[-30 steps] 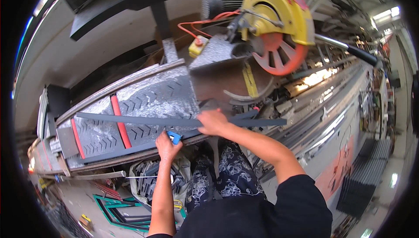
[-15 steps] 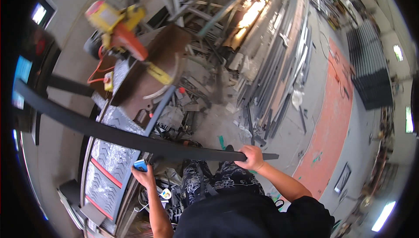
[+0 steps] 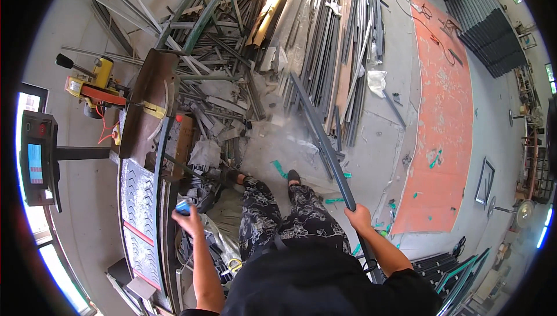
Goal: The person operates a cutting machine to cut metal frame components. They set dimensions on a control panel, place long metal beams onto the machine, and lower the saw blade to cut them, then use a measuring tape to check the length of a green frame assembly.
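Note:
My right hand point(image 3: 358, 217) grips a long dark metal bar point(image 3: 322, 139) that slants up and away over the floor toward the scrap pile. My left hand point(image 3: 187, 217) holds a small blue object point(image 3: 183, 207) beside the edge of the grey treaded saw table point(image 3: 138, 200). Another dark bar point(image 3: 161, 159) lies along that table's edge. A yellow chop saw point(image 3: 96, 87) with an orange blade guard sits at the table's far end. My legs in patterned trousers stand between the two hands.
A heap of metal bars and frames point(image 3: 301, 32) fills the floor ahead. An orange sheet point(image 3: 444, 107) lies on the floor to the right. A control box with a screen point(image 3: 36, 159) stands at the left. Dark profiles point(image 3: 447, 269) lie at lower right.
I have turned away from the saw table. The long bar, held crosswise over the table before, has swung round to my right and now points out over the floor. The left hand keeps the blue object.

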`<state>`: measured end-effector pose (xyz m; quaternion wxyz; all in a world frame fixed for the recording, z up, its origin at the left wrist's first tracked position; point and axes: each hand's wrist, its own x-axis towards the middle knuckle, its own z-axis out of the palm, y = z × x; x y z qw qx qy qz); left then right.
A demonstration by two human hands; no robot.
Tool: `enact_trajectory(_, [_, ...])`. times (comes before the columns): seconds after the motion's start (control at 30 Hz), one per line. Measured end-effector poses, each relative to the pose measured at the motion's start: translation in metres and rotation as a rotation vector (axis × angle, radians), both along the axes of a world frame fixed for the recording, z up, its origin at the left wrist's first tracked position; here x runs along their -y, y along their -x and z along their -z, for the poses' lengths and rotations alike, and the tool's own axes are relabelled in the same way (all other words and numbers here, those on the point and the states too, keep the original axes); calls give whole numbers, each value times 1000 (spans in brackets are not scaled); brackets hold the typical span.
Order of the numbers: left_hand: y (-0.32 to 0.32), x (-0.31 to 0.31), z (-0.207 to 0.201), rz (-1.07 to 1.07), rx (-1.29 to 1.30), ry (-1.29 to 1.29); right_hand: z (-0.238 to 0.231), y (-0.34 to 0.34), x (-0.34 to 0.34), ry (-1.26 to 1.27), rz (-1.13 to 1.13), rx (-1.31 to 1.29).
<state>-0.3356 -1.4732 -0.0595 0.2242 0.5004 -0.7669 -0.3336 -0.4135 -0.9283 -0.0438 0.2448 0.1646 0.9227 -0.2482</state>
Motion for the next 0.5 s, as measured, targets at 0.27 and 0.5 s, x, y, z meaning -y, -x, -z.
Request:
enact_trajectory(0.27, [12,-147,-22,548,381,-53,46,48,-5,-13,-42,382])
enact_trajectory(0.5, [-2,-147,-38,427,485,-118,165,110,8,-16,-269,163])
